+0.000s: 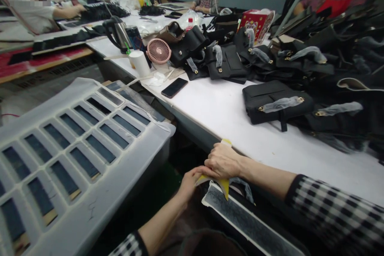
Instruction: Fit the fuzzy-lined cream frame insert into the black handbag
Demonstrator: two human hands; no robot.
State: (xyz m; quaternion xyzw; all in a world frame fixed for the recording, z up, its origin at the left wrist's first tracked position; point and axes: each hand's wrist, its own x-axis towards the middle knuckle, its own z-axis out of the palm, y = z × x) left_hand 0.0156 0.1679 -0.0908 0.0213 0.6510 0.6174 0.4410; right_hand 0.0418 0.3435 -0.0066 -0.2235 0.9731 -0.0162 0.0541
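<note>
My right hand (223, 161) is closed round a thin yellow-and-white sheet (224, 187), whose edges stick out above and below the fist. Pressed against it, my left hand (190, 182) pinches the same sheet at its left side. Its exact kind is unclear; it looks like crumpled backing paper. Just below both hands lies a long dark grey panel (240, 216) with whitish edges, on a black bag-like piece across my lap. A plastic-wrapped handle (246, 189) shows beside it, partly hidden by my right forearm.
Black handbags (277, 102) with wrapped handles are heaped on the white table (207, 112). A phone (174, 87), a pink fan (159, 51), a white paper roll (139, 64) and a steel kettle (117, 34) stand nearby. A grey slotted tray (120, 178) is at left. Other people work behind.
</note>
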